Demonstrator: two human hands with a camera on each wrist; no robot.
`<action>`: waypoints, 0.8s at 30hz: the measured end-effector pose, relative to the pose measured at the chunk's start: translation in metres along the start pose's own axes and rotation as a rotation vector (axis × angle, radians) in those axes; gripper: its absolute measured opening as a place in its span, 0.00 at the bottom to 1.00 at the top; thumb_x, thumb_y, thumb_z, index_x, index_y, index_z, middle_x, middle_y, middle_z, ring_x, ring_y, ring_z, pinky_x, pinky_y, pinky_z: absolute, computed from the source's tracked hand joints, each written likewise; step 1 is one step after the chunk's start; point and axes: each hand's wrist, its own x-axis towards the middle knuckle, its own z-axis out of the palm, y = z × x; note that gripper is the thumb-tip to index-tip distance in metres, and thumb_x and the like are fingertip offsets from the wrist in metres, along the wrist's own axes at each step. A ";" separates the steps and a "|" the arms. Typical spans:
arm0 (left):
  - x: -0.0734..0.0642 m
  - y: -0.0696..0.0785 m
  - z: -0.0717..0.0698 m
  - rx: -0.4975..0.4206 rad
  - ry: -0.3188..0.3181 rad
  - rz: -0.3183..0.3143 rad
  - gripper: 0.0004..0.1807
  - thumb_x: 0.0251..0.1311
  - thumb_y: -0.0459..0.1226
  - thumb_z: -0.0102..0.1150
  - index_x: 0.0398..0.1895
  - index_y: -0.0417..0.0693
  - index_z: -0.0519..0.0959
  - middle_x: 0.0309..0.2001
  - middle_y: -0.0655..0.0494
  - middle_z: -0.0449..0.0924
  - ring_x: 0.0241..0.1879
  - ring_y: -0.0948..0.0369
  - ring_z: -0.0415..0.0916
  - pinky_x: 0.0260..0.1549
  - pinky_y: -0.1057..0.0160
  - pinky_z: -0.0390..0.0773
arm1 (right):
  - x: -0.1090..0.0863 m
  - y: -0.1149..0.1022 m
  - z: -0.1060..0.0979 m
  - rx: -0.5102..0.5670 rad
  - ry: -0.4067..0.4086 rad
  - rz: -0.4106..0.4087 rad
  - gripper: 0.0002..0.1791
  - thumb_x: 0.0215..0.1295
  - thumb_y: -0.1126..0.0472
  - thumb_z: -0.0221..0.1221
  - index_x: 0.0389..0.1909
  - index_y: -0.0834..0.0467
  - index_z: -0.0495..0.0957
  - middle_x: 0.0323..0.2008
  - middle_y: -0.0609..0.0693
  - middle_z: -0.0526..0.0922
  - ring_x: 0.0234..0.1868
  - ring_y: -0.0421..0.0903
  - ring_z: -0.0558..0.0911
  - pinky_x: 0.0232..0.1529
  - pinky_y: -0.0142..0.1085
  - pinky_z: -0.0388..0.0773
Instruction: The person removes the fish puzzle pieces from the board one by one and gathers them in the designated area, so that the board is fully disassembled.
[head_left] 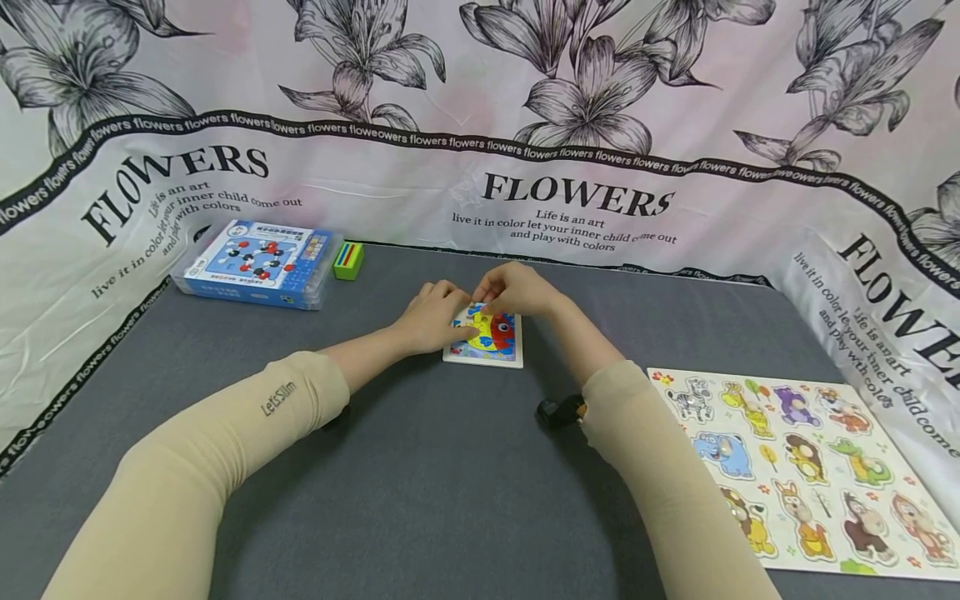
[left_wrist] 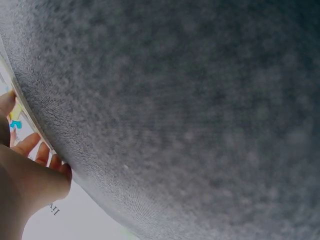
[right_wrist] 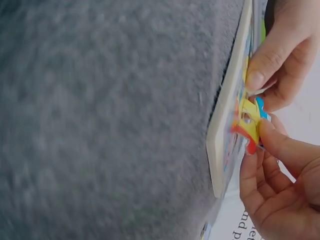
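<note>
Probably mid-fitting: right hand (head_left: 519,290) pinches a yellow-and-red piece (right_wrist: 253,130) between its fingers, left hand (head_left: 431,322) grips the puzzle board (right_wrist: 215,139); seating calls for alignment.

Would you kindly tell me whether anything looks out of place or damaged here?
Only a puzzle piece looks askew: it is tilted rather than flat on the puzzle board, though the right hand pinches it, so it seems handled, not misplaced. I see no spill or damage.

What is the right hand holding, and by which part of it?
The right hand pinches a yellow, red and blue puzzle piece by its outer edge, over the fish puzzle board.
</note>
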 end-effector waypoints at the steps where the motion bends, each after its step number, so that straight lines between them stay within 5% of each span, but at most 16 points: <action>1: -0.001 0.000 0.000 0.000 -0.003 -0.001 0.33 0.65 0.54 0.58 0.68 0.48 0.69 0.67 0.45 0.64 0.67 0.46 0.59 0.66 0.43 0.64 | -0.001 0.000 -0.001 0.012 -0.002 -0.003 0.08 0.62 0.66 0.64 0.41 0.61 0.83 0.33 0.51 0.80 0.33 0.46 0.80 0.40 0.36 0.80; 18: -0.002 0.004 -0.001 0.036 -0.008 -0.038 0.33 0.65 0.55 0.57 0.69 0.50 0.68 0.69 0.47 0.63 0.70 0.45 0.58 0.68 0.43 0.62 | -0.011 0.022 -0.031 0.066 0.117 0.059 0.11 0.65 0.61 0.63 0.45 0.61 0.82 0.31 0.49 0.82 0.34 0.43 0.83 0.46 0.43 0.83; 24: -0.004 0.004 -0.002 0.039 0.006 -0.020 0.33 0.65 0.55 0.57 0.69 0.49 0.69 0.69 0.46 0.64 0.70 0.44 0.58 0.68 0.42 0.62 | -0.019 0.039 -0.046 0.070 0.166 0.081 0.11 0.63 0.62 0.64 0.45 0.62 0.82 0.32 0.49 0.82 0.34 0.42 0.79 0.44 0.38 0.82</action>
